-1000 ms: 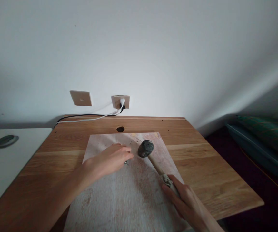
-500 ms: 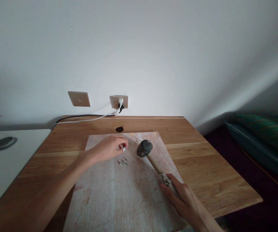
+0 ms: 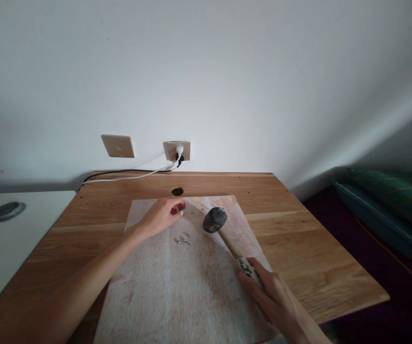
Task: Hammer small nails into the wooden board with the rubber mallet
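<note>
My right hand (image 3: 272, 291) is wrapped round the patterned grip of a rubber mallet (image 3: 215, 220). The mallet's dark head is over a pale, worn wooden board (image 3: 156, 286). Above the board's far left part, my left hand (image 3: 163, 214) is closed with its fingers curled in. A small whitish bit shows at its fingertips, too small to name. Several loose nails (image 3: 182, 241) lie on the board just below that hand. Between the left hand and the mallet head, small thin nails (image 3: 192, 209) appear to stand in the board.
Under the board is a wooden desk (image 3: 320, 267) with a cable hole (image 3: 177, 191). Cables run along its back edge to a wall socket (image 3: 170, 151). A white table (image 3: 30, 248) adjoins at left, with a dark round object (image 3: 5, 211). Green bedding (image 3: 399, 200) lies at right.
My left hand has shifted slightly left and away from me, with its fingers still curled. The right hand and the mallet have stayed almost still.
</note>
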A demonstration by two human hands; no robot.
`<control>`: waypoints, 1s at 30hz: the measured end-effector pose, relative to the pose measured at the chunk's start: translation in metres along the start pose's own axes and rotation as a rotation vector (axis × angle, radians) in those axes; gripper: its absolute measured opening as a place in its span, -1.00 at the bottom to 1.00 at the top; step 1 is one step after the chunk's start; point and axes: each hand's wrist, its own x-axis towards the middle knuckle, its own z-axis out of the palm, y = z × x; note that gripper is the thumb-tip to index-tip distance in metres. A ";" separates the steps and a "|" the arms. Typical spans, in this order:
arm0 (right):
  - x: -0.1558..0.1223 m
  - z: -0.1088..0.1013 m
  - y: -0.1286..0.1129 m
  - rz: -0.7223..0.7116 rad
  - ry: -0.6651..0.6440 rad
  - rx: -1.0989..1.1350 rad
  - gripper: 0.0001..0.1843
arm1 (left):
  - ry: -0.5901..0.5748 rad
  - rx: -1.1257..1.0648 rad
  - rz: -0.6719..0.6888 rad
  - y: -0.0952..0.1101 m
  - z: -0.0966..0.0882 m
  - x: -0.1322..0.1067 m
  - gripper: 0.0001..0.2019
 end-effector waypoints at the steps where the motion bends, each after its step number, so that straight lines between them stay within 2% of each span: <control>1: 0.000 0.000 0.002 0.009 0.021 -0.005 -0.31 | 0.002 0.001 0.001 0.000 0.000 0.000 -0.84; 4: 0.000 0.001 0.006 0.012 0.055 -0.021 -0.29 | 0.009 -0.007 -0.002 -0.002 0.002 0.000 -0.83; 8: 0.001 0.002 0.009 0.000 0.020 -0.024 -0.30 | -0.001 -0.001 0.010 -0.002 0.003 0.000 -0.81; 12: 0.002 0.003 0.011 -0.004 0.048 -0.016 -0.31 | 0.023 -0.018 0.030 -0.002 0.004 -0.001 -0.88; 15: 0.005 0.001 0.005 -0.026 -0.006 0.003 -0.37 | 0.041 -0.036 0.036 -0.004 0.006 -0.001 -0.91; 18: 0.014 -0.001 -0.011 -0.071 -0.091 0.022 -0.47 | 0.058 -0.055 0.003 -0.008 0.008 -0.001 -0.92; 20: 0.023 -0.002 -0.024 -0.116 -0.138 0.033 -0.54 | 0.067 -0.100 -0.030 -0.010 0.010 -0.001 -0.83; 24: 0.042 0.000 -0.042 -0.218 -0.169 0.004 -0.64 | 0.076 -0.194 -0.072 -0.013 0.011 -0.002 -0.51; 30: 0.058 0.008 -0.047 -0.254 -0.152 -0.074 -0.64 | 0.058 -0.232 -0.057 -0.015 0.011 -0.002 -0.43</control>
